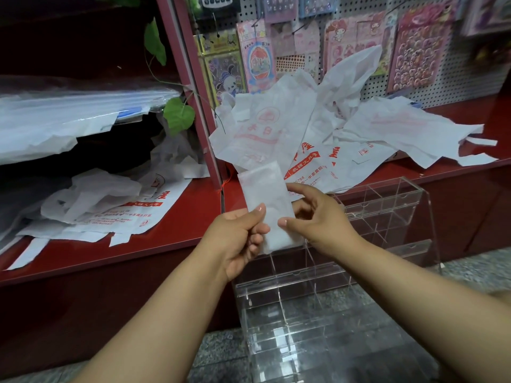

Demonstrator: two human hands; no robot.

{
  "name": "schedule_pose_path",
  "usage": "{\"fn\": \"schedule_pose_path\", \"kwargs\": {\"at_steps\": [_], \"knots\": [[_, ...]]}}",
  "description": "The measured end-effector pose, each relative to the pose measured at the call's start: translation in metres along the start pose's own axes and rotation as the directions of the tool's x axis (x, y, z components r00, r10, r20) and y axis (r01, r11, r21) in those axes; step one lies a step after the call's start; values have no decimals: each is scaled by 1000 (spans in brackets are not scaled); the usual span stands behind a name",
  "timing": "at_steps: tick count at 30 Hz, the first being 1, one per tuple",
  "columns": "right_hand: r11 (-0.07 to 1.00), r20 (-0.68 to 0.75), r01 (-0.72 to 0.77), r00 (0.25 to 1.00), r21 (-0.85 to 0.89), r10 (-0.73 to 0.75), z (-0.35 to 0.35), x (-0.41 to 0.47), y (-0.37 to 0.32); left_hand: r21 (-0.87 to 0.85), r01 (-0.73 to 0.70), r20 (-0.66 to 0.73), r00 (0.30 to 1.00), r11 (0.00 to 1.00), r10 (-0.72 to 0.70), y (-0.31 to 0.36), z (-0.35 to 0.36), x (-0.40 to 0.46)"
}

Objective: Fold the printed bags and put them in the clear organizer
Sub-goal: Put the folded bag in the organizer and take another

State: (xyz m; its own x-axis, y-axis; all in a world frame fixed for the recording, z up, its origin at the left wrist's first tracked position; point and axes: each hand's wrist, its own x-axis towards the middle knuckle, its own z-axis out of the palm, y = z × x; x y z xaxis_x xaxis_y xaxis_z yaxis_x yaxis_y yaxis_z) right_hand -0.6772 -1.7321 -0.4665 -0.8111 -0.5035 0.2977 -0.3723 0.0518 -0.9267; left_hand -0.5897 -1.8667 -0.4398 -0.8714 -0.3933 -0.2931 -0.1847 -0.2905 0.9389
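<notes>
Pinching folded bag (265, 200) between both hands | left hand (237, 239) thumb on it | right hand (318, 217) gripping its edge | above clear organizer (387, 205)

Your folded bag (265, 205) hides its print; the clear organizer (304, 313) is cut off below.

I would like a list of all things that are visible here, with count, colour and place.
folded bag: one, white, held above the organizer
clear organizer: one, transparent, on the floor before the shelf
loose printed bags: a pile, white with red print, right red shelf
more bags: a pile, white with red print, left red shelf
sticker packs: several, mostly pink, on the pegboard
green leaves: a few, by the red post
hands: left and right, both pinching the folded bag
</notes>
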Motion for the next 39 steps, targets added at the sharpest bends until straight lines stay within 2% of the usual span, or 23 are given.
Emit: {"fn": "schedule_pose_path", "kwargs": {"at_steps": [3,5,7,10,14,17,19,24,28,31,33,36,39], "knots": [[992,-64,-90,994,-83,85,-5,4,0,38,-111,-23,993,993,112,-2,0,1],[978,35,-183,983,98,180,-8,3,-3,60,-170,-1,985,984,171,-4,1,2],[921,133,-238,969,309,206,-9,2,-7,125,-235,37,972,964,232,-7,1,2],[877,110,-220,975,427,191,-10,2,-6,183,-334,79,942,925,325,-10,1,2],[893,37,-160,987,420,159,-13,1,2,200,-442,73,897,874,436,-10,1,2],[893,25,-134,990,429,137,-14,-2,4,397,-534,69,828,746,556,-16,2,6],[896,-13,-95,994,434,112,-15,-3,2,437,-566,88,801,699,593,-21,6,10],[921,-184,-27,977,389,107,-18,1,6,427,-583,145,798,691,584,-29,17,14],[965,-226,1,972,260,60,-25,3,8,272,-487,47,868,830,494,-23,29,17],[994,-209,-2,978,112,25,-30,8,10,202,-424,32,904,883,427,-11,35,28],[998,-194,-12,981,62,23,-35,16,10,248,-438,26,895,864,445,-4,37,34],[994,-86,-72,993,86,79,-47,27,6,333,-497,42,857,801,514,2,42,43],[999,-97,-9,995,-49,4,-62,38,6,425,-534,108,832,731,544,10,48,56]]}}
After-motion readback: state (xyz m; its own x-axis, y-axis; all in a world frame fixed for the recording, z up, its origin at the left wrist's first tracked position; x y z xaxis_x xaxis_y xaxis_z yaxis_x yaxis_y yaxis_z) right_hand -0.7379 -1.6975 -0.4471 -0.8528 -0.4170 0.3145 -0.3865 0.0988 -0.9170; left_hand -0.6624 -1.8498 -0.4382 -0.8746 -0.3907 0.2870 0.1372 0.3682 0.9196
